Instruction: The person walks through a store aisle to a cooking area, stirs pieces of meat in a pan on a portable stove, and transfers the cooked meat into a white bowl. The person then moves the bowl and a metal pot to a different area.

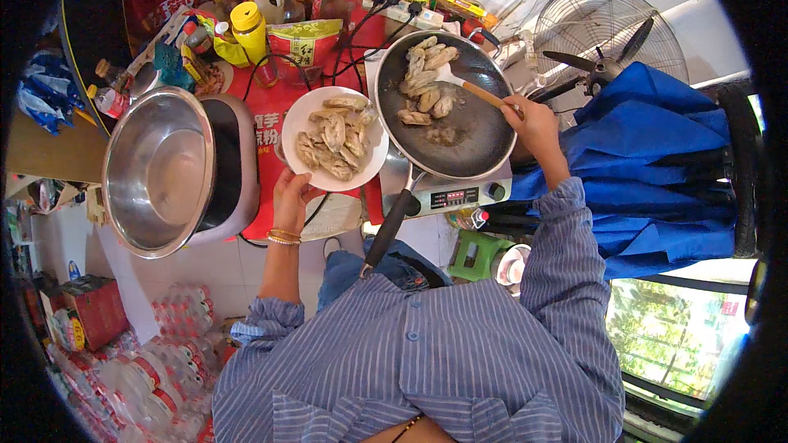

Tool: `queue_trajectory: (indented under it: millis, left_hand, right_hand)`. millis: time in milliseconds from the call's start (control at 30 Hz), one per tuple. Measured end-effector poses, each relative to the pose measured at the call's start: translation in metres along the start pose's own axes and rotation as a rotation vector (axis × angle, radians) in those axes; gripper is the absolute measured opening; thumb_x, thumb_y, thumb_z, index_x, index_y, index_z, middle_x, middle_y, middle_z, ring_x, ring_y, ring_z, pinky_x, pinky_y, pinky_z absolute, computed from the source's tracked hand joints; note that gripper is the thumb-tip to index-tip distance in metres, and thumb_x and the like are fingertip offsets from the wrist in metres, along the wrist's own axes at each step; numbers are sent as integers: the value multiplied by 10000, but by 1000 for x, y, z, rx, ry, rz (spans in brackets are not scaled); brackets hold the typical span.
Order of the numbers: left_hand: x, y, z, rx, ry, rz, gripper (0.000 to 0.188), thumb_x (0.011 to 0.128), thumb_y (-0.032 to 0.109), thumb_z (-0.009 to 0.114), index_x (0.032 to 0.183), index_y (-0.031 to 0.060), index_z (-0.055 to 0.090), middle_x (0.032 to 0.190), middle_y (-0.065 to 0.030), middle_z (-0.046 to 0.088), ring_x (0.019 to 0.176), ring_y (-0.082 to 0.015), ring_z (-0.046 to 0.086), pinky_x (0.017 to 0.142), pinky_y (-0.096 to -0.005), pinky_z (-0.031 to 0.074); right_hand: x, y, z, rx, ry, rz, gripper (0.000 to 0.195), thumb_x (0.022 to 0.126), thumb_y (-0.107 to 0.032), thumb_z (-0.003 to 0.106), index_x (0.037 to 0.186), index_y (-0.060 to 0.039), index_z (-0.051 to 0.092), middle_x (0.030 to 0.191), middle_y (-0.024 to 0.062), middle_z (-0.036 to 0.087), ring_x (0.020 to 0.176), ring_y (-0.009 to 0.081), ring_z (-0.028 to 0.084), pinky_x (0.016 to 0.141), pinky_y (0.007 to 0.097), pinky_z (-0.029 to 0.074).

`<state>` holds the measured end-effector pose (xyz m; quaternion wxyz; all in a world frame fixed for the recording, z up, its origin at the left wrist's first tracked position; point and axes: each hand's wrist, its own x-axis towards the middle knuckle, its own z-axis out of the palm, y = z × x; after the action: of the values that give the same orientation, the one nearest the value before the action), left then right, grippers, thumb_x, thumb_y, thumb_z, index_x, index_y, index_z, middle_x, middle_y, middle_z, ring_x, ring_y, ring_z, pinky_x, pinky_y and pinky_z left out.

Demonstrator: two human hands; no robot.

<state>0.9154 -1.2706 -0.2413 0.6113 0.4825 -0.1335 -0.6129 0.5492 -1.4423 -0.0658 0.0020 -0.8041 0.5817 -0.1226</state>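
Observation:
My left hand (292, 194) grips the near rim of a white plate (294, 159) piled with browned chicken wings (335, 135). Right beside it, a dark frying pan (474, 147) rests on an induction cooker (458, 197), its black handle (389, 227) pointing toward my body. More chicken wings (425, 77) lie in the pan's upper left part, with dark residue below them. In my right hand (533, 126) is the wooden handle of a spatula (483, 94); its pale blade touches the wings.
A steel bowl (161, 178) leans over a rounded appliance (237, 166) at left. Seasoning bottles (249, 24) and a power strip (394, 7) with black cables stand behind the plate. To the right are a wire-caged fan (609, 31) and blue fabric (640, 166). Bottle packs (148, 375) lie on the floor.

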Motion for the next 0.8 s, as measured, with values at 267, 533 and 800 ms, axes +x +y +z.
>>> queue_trajectory:
  millis: [267,533,800]
  left_hand:
    - [0,8,6,-48,-4,28,287,806,71,546,1082,15,495,1010,-85,595,863,-146,595,766,-320,522]
    - [4,15,10,-20,12,29,294,811,81,538,1094,14,495,1030,-78,591,909,-167,588,803,-335,504]
    - [18,19,9,-21,26,67,336,803,104,550,1124,30,485,1031,-63,581,900,-151,579,787,-305,499]
  right_hand:
    - [-2,-14,-3,-29,-19,-70,217,793,-284,619,961,-148,642,723,116,638,653,306,619,576,386,482]
    - [-7,-6,-4,69,-42,-150,203,786,-274,632,950,-154,635,742,106,643,655,296,623,574,382,482]
    - [4,-19,-28,10,-85,-260,204,787,-255,621,962,-152,633,747,82,641,660,278,621,568,372,478]
